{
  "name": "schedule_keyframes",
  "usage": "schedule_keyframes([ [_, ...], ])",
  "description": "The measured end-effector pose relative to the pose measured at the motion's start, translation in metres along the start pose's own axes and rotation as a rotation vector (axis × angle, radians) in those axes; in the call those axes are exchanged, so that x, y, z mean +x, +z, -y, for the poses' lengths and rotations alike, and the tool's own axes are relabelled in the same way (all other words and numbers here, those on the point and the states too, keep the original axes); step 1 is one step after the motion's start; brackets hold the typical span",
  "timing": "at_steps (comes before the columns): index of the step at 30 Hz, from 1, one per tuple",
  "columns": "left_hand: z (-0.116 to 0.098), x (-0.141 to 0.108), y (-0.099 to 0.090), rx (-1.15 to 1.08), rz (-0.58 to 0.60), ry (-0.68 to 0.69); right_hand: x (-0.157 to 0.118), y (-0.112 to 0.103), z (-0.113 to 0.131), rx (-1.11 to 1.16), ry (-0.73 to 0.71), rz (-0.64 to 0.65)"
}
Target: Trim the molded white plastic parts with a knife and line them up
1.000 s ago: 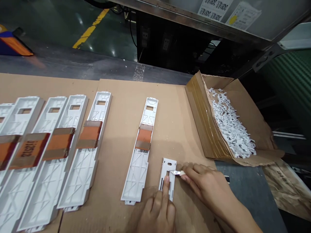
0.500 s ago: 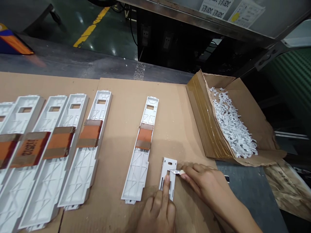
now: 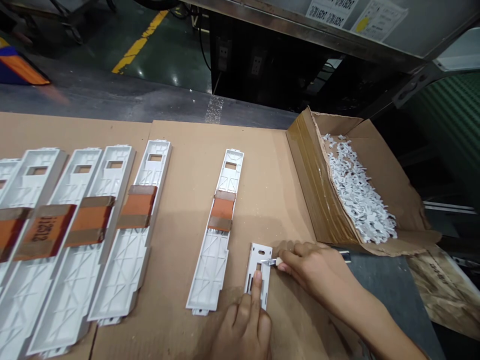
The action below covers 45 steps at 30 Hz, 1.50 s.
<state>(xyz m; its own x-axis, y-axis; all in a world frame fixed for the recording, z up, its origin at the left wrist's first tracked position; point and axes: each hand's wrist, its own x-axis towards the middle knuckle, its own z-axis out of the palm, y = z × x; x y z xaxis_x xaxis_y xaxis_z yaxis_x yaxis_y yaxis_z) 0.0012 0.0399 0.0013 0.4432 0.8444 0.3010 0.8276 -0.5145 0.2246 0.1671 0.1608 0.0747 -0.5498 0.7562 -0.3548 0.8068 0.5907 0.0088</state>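
Seen from the head camera, the right hand (image 3: 313,267) is nearly closed, its thumb and fingers pinching a small craft knife (image 3: 272,261), whose blade tip lies on a small white plastic plate (image 3: 258,257). The left hand (image 3: 243,327) is loosely open, holding nothing, with its extended index finger pressing down on that plate, which lies flat between both hands on a cardboard sheet (image 3: 180,200). Just left of the left hand's fingers lies a long white moulded panel (image 3: 212,265) banded with brown tape (image 3: 221,211). Beyond the right hand, an open cardboard box (image 3: 318,200) holds white plastic scraps (image 3: 356,190).
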Motion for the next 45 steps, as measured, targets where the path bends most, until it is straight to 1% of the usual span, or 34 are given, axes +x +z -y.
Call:
schedule_keyframes([
  [7,0.0,0.0,0.002,0.014,0.006,0.009,0.019,-0.023,-0.009,-0.026,-0.071,0.134],
  [9,0.0,0.001,0.002,0.026,0.013,0.01,0.025,-0.029,-0.009,-0.045,-0.073,0.179],
  [13,0.001,0.005,-0.003,0.031,-0.015,0.016,0.037,-0.039,-0.006,-0.104,-0.09,0.272],
  [15,0.002,0.005,-0.005,0.03,-0.009,0.017,0.04,-0.042,-0.004,-0.115,-0.091,0.293],
  [17,0.003,0.005,-0.005,0.02,0.007,0.028,0.037,-0.041,-0.003,-0.112,-0.08,0.288],
  [20,0.002,0.003,-0.003,0.003,-0.015,0.018,0.024,-0.033,0.0,-0.083,-0.025,0.227],
  [22,0.001,0.002,0.0,-0.007,-0.029,0.0,0.011,-0.022,0.004,-0.025,0.013,0.15],
  [24,0.001,0.002,0.001,-0.02,-0.019,-0.002,0.0,-0.009,0.009,0.043,0.065,0.091],
  [27,0.001,0.002,0.001,-0.032,-0.029,-0.002,-0.012,0.006,0.02,0.105,0.188,0.076],
  [30,0.001,0.004,-0.003,-0.043,-0.024,-0.016,-0.018,0.014,0.028,0.128,0.269,0.056],
  [32,0.002,0.005,-0.005,-0.048,0.008,-0.021,-0.02,0.015,0.031,0.14,0.285,0.039],
  [35,0.002,0.006,-0.007,-0.044,0.019,-0.025,-0.023,0.016,0.032,0.174,0.293,0.018],
  [39,0.001,0.005,-0.007,-0.03,0.017,-0.028,-0.027,0.022,0.031,0.221,0.309,0.003],
  [42,0.002,0.004,-0.007,-0.037,-0.001,-0.029,-0.029,0.028,0.029,0.312,0.301,0.004],
  [45,0.002,0.005,-0.006,-0.043,-0.003,-0.027,-0.03,0.032,0.028,0.378,0.328,-0.006],
])
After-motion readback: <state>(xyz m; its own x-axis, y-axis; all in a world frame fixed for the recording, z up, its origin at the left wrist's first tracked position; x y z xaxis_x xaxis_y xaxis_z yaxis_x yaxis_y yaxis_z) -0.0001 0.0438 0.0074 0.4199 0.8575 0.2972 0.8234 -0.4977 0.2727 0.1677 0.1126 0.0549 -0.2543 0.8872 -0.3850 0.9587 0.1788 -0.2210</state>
